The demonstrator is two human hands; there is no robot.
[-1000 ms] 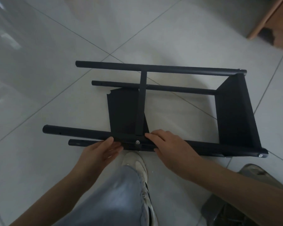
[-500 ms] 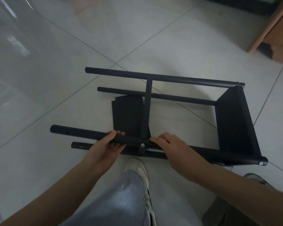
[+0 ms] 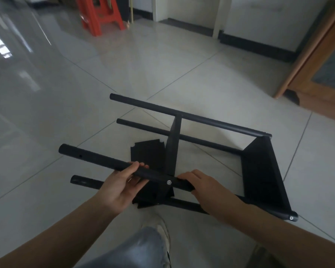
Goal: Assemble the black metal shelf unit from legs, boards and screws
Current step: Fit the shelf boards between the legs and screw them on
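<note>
My left hand (image 3: 122, 185) and right hand (image 3: 207, 187) grip the shelf frame's near leg (image 3: 97, 158) above the glossy tiled floor (image 3: 211, 78); red stool (image 3: 100, 14) far left; wooden cabinet (image 3: 317, 66) far right.

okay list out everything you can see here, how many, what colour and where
legs: 4, black, lying across the floor as the shelf frame's long tubes
end board: 1, black, fixed between the legs at the frame's right end
middle board: 1, black, seen edge-on, spanning the legs at mid-frame
loose board: 1, black, flat on the floor under the frame
screws: 2 visible, silver, one in the near upper leg between the hands, one at that leg's right tip
stool: 1, red, far left by the wall
cabinet: 1, wooden, right edge
floor: pale grey tiles
shoe: 1, white, bottom centre
left hand: grips the near upper leg
right hand: grips the same leg
</note>
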